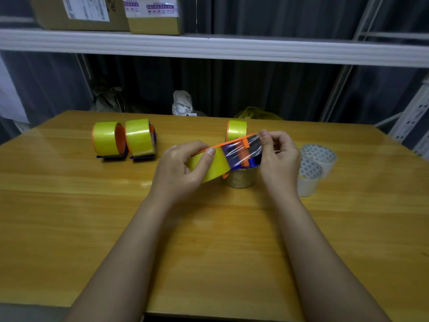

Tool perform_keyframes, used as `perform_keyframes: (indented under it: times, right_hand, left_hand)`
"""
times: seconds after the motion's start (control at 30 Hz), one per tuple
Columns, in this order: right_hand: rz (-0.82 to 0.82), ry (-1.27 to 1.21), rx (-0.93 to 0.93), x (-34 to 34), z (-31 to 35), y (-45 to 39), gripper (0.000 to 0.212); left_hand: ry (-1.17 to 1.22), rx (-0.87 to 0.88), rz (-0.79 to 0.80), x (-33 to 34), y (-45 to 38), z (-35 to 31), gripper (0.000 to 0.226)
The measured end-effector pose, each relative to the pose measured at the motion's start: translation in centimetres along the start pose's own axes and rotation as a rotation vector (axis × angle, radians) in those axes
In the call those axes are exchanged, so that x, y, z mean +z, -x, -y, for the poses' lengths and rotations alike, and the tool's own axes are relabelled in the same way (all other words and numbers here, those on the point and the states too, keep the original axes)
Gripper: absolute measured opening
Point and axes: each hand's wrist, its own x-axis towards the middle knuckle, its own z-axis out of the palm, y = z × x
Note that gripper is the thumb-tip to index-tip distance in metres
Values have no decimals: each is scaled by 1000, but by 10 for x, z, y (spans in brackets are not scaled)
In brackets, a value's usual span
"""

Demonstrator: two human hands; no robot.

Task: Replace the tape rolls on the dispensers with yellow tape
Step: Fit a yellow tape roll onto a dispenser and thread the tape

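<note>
An orange and blue tape dispenser (241,152) with a yellow roll (214,167) on it is held above the wooden table (92,205). My left hand (181,170) grips the yellow roll end. My right hand (278,156) pinches the pulled-out tape strip at the dispenser's front end. Two more dispensers loaded with yellow tape (105,139) (139,138) stand at the back left. Another yellow roll (236,130) stands upright behind the held dispenser.
A clear brownish tape roll (241,180) sits on the table under the held dispenser. Two white patterned rolls (318,159) (307,180) stand at the right. Behind the table are bags; a white shelf (209,46) with cardboard boxes (153,15) runs overhead.
</note>
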Motion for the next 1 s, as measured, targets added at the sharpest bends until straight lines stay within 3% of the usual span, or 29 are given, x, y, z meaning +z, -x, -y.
perform_keyframes:
  times: [0.27, 0.53, 0.73, 1.0]
  right_hand:
    - [-6, -4, -42, 0, -3, -2, 11]
    - [-41, 9, -35, 3, -5, -1, 11]
    - [-7, 111, 21, 4, -9, -1, 16]
    - [-12, 58, 111, 2, -12, -4, 17]
  left_hand:
    - [50, -30, 3, -1, 1, -2, 37]
    - [98, -97, -90, 3, -1, -6, 17]
    - [58, -76, -107, 4, -2, -1, 33]
    - [-103, 7, -87, 3, -2, 5, 40]
